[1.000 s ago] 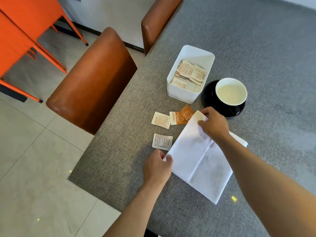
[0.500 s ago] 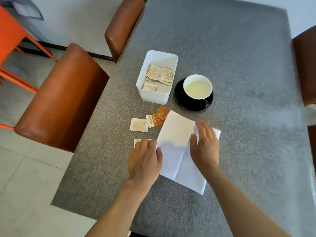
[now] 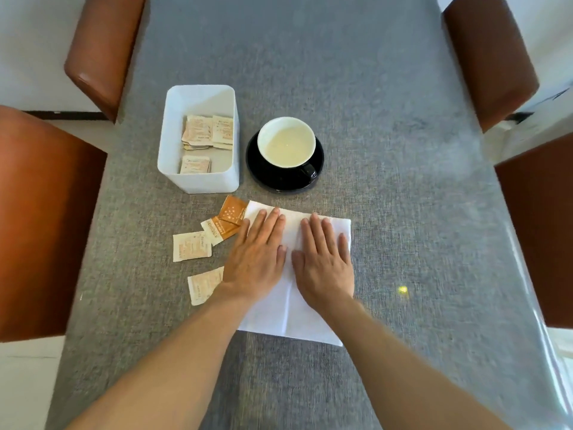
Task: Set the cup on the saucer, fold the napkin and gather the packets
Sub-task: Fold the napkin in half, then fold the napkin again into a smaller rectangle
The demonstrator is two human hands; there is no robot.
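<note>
Both hands lie flat, fingers straight, gripping nothing: left hand [image 3: 257, 259] and right hand [image 3: 322, 262] press the white napkin [image 3: 288, 315] on the grey surface [image 3: 403, 212], near the cup [image 3: 286, 141]. Folding seems underway; next, probably another fold, then the loose packets [image 3: 191, 246].

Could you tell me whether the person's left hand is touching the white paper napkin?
Touching. The head view shows the left hand lying flat, fingers straight, on the white paper napkin, beside the right hand.
</note>
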